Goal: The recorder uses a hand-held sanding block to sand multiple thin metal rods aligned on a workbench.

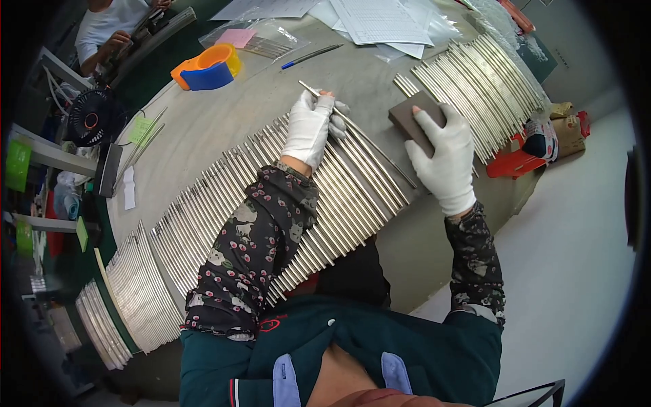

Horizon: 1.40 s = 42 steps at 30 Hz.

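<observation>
1. Head view: the left hand [315, 129], gloved, at 12 o'clock, pinches a thin metal rod [377, 148] slanting toward 3 o'clock.
2. The right hand [444, 159], gloved, at 2 o'clock, grasps a brown block [411, 121] by its edges.
3. A long rod row [196, 227] runs from 9 to 3 o'clock, passing beneath the left forearm [251, 237].
4. A tape dispenser [207, 76] sits near 11 o'clock.

Grey table [183, 149]: partly covered by rows of metal rods [193, 230] | tape dispenser [209, 79] and pen [312, 56] placed beyond | clear bag [268, 45], paper sheets [380, 24] laid near far edge
</observation>
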Each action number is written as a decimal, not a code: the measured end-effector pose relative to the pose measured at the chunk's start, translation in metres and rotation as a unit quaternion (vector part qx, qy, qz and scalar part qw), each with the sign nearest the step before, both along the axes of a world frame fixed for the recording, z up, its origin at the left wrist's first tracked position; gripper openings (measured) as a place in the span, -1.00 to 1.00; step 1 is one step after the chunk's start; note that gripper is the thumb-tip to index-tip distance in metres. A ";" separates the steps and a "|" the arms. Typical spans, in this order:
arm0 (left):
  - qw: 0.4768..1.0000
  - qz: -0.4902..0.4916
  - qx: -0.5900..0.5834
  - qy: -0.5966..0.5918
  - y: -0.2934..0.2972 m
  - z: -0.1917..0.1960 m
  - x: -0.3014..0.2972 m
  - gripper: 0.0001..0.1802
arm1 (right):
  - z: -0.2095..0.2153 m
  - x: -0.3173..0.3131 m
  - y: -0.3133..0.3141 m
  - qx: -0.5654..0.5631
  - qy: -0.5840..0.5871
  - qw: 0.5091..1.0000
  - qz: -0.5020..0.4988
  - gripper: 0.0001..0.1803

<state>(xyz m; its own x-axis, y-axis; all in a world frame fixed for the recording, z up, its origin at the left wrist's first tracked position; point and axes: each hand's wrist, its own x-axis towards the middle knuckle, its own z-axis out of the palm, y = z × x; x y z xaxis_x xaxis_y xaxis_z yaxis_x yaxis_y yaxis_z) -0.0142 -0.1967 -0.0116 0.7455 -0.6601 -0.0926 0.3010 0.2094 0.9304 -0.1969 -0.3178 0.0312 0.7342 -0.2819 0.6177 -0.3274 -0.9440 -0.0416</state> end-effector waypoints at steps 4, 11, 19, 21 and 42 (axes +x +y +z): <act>1.000 0.020 -0.012 0.012 0.003 0.001 0.001 -0.76 | -0.001 0.006 0.024 0.039 0.052 0.982 0.177 -0.50; 1.000 0.013 -0.006 0.020 0.004 -0.001 0.002 -0.78 | -0.003 0.004 0.030 0.063 0.050 0.985 0.155 -0.48; 1.000 0.004 -0.007 0.005 0.005 0.002 0.000 -0.76 | -0.008 0.006 0.014 0.111 0.019 0.988 0.106 -0.50; 1.000 0.001 0.001 -0.006 0.005 0.003 -0.001 -0.76 | -0.001 0.003 0.000 0.045 0.041 0.998 -0.032 -0.48; 0.998 -0.022 0.064 0.001 0.000 0.017 0.004 -0.79 | -0.017 -0.018 0.006 0.140 -0.010 0.990 -0.004 -0.49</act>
<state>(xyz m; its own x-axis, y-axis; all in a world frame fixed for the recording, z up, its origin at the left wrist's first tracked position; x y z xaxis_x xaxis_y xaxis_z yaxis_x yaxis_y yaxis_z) -0.0104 -0.1971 0.0053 0.7158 -0.6747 -0.1798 0.3089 0.0750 0.9481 -0.2152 -0.3120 0.0144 0.7195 -0.4503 0.5288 -0.3318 -0.8917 -0.3079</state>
